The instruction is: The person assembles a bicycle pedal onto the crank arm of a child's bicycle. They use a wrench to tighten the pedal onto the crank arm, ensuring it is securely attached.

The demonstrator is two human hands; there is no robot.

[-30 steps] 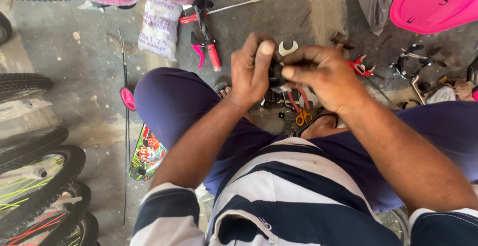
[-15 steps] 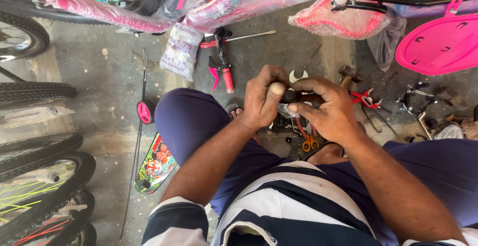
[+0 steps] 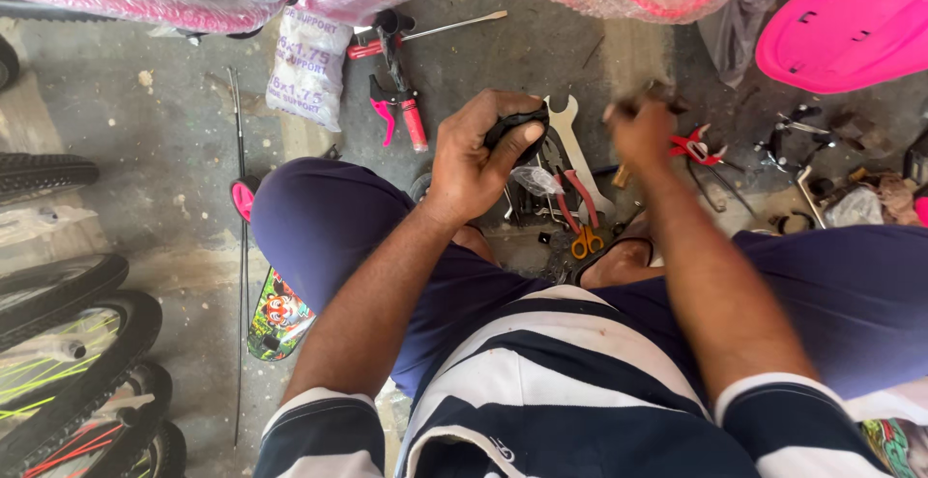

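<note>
My left hand is closed around a small black part, with a scrap of clear plastic hanging below it. My right hand is blurred in motion to the right of it, apart from the black part; it seems to grip a small dark object, but I cannot tell what. Below both hands, between my knees, lie a flat steel spanner, red-handled pliers and orange scissors on the concrete floor.
Red-handled tools and a printed plastic bag lie ahead on the left. Pink wrapped bicycle frames and a pink plastic seat line the top. Bicycle tyres crowd the left edge. Small metal parts lie right.
My hands were together on the black part; now my right hand has pulled away to the right and the left keeps hold. The view has shifted down and closer.
</note>
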